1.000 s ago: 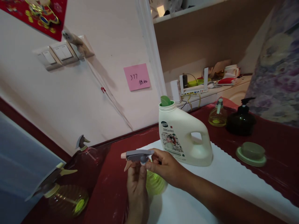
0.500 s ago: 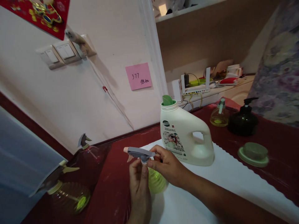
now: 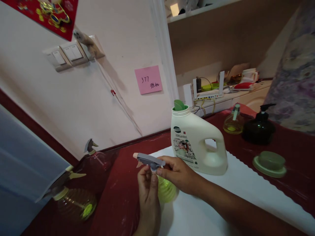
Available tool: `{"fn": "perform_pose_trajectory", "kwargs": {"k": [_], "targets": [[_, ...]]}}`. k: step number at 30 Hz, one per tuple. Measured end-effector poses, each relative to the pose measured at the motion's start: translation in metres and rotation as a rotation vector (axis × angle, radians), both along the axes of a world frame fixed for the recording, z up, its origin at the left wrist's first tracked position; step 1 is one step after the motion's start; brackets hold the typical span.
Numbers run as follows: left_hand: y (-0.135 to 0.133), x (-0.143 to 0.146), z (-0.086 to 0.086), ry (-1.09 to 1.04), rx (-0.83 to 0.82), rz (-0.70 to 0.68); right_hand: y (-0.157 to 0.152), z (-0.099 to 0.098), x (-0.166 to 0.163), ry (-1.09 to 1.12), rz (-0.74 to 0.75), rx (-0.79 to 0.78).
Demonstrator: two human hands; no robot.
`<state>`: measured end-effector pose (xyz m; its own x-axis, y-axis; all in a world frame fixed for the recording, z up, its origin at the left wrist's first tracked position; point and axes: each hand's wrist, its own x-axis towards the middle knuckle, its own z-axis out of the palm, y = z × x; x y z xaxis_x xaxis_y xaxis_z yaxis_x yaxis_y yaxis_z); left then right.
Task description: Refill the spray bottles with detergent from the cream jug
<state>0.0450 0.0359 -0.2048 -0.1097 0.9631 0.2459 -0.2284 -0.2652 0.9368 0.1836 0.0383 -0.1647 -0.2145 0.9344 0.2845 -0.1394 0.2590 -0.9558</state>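
Note:
A grey trigger spray head sits on top of a small yellow-green spray bottle on the white mat. My left hand comes up from below with its fingers closed round the neck under the spray head. From the right, my right hand pinches the rear of the spray head. Just behind my hands stands a cream detergent jug with an open neck and a green spout.
Two amber spray bottles stand at the left on the red table cover. At the right are a green cap, a dark pump bottle and a small yellow spray bottle. A wall with switches lies behind.
The camera shifted slightly, so everything sits a little more to the right. Both hands keep their grip on the spray head and bottle, and the head's nozzle end has tipped up a bit.

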Motion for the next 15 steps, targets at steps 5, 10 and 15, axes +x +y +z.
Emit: {"fn": "perform_pose_trajectory", "kwargs": {"k": [5,10,15], "targets": [[-0.0003,-0.0013,-0.0039,-0.006,0.016,0.009,0.0005,0.0002,-0.0015,0.006,-0.025,-0.009],[0.0001,-0.0016,-0.0045,0.017,0.028,-0.001,0.0011,-0.001,-0.0052,0.019,-0.047,-0.011],[0.002,-0.0024,-0.0043,0.036,-0.004,0.015,0.0014,-0.0031,-0.0064,-0.024,-0.085,-0.009]]}}
